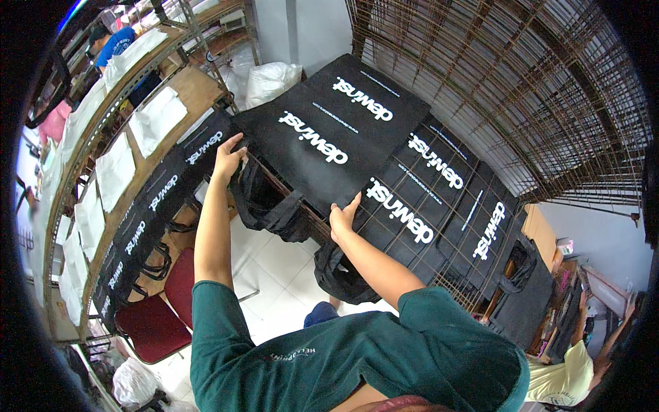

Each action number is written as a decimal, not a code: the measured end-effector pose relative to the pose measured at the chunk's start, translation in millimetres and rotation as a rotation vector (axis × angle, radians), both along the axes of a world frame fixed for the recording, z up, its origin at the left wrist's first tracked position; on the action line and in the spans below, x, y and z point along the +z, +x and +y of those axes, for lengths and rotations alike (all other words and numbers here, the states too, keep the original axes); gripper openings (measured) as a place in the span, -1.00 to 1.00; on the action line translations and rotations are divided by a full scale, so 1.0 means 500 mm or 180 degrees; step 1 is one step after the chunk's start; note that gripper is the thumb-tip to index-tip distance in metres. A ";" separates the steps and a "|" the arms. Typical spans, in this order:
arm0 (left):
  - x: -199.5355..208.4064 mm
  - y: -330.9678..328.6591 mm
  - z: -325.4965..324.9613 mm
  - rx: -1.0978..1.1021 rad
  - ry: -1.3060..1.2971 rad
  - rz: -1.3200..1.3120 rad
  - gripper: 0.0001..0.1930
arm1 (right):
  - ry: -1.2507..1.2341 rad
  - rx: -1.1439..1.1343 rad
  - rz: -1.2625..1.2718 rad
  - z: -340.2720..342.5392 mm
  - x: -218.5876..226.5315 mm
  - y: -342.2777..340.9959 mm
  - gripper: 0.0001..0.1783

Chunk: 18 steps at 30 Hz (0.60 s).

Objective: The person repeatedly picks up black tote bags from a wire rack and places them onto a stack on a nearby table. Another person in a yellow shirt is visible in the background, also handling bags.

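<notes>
A black fabric tote bag (292, 158) with white print lies flat on a wire drying rack in front of me. My left hand (228, 159) is closed at its near left corner. At the near right corner, my right hand (344, 217) grips the same bag between thumb and fingers. Dark fabric handles (264, 206) droop below the rack's near edge between my hands. Another printed bag (364, 99) lies just beyond. To the right, more printed black bags (405, 213) lie under a wire grid, close beside my right hand.
Raised wire racks (508, 82) lean over the far right. On the left, a curved-looking shelf table (175, 103) carries white sheets (115, 172) and a row of black bags (147, 213). Dark red chairs (154, 326) stand below. One person (113, 44) is far left, another (566, 378) lower right.
</notes>
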<state>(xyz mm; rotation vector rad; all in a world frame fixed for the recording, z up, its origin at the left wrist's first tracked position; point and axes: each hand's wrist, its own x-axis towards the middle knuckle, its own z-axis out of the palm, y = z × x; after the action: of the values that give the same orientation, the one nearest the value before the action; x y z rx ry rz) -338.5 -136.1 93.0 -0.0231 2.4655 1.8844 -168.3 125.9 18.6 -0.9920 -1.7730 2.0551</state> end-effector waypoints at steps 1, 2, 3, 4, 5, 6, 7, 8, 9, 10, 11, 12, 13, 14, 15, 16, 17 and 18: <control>-0.012 -0.012 -0.013 0.0045 -0.0100 0.0135 -0.52 | -0.0025 0.0006 -0.0013 -0.005 -0.004 -0.003 -0.07; -0.031 -0.025 -0.028 0.0090 -0.0195 0.0272 -0.52 | -0.0043 0.0014 -0.0026 -0.009 -0.002 -0.006 -0.07; -0.052 -0.033 -0.044 0.0110 -0.0249 0.0114 -0.52 | -0.0008 0.0016 -0.0042 -0.013 -0.001 -0.005 -0.07; -0.069 -0.045 -0.045 0.0097 -0.0295 -0.0041 -0.51 | 0.0036 -0.0016 -0.0056 -0.011 0.003 -0.005 -0.07; -0.083 -0.047 -0.051 0.0144 -0.0474 -0.0026 -0.49 | 0.0073 -0.0019 -0.0066 -0.014 0.007 -0.006 -0.07; -0.108 -0.057 -0.065 0.0157 -0.0417 -0.0189 -0.48 | 0.0095 -0.0018 -0.0075 -0.019 0.004 -0.006 -0.07; -0.131 -0.070 -0.071 0.0189 -0.0469 -0.0324 -0.48 | 0.0116 -0.0037 -0.0082 -0.021 -0.004 -0.008 -0.07; -0.146 -0.074 -0.075 0.0232 -0.0515 -0.0463 -0.48 | 0.0142 -0.0044 -0.0093 -0.024 -0.007 -0.008 -0.08; -0.159 -0.078 -0.079 0.0215 -0.0608 -0.0386 -0.48 | 0.0106 -0.0050 -0.0085 -0.026 -0.009 -0.011 -0.08; -0.153 -0.077 -0.058 0.0220 -0.0492 -0.0345 -0.49 | 0.0078 -0.0107 -0.0092 -0.019 -0.013 -0.016 -0.09; -0.129 -0.063 -0.031 0.0246 -0.0371 -0.0303 -0.49 | 0.0052 -0.0142 -0.0094 -0.015 -0.014 -0.018 -0.10; -0.116 -0.057 -0.013 0.0272 -0.0251 -0.0262 -0.49 | 0.0053 -0.0180 -0.0079 -0.012 -0.014 -0.020 -0.11; -0.109 -0.053 -0.009 0.0249 -0.0165 -0.0066 -0.50 | 0.0054 -0.0182 -0.0061 -0.013 -0.009 -0.019 -0.11; -0.100 -0.050 -0.007 0.0218 -0.0195 -0.0041 -0.50 | 0.0056 -0.0187 -0.0043 -0.015 -0.004 -0.019 -0.12; -0.090 -0.048 -0.006 0.0183 -0.0225 -0.0017 -0.50 | 0.0022 -0.0196 -0.0069 -0.017 -0.001 -0.020 -0.12; -0.078 -0.045 0.000 0.0138 -0.0258 0.0009 -0.51 | -0.0014 -0.0216 -0.0095 -0.019 0.000 -0.019 -0.12; -0.079 -0.047 0.001 0.0142 -0.0304 0.0025 -0.51 | -0.0049 -0.0237 -0.0121 -0.019 0.001 -0.020 -0.12; -0.084 -0.051 0.002 0.0143 -0.0349 0.0042 -0.52 | 0.0066 -0.0227 -0.0164 -0.016 -0.009 -0.023 -0.12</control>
<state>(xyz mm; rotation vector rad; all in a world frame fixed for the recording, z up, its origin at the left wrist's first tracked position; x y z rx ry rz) -363.9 -135.1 51.0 -0.0702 2.5958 1.7688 -179.7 118.0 13.9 -1.0954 -1.7538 1.9816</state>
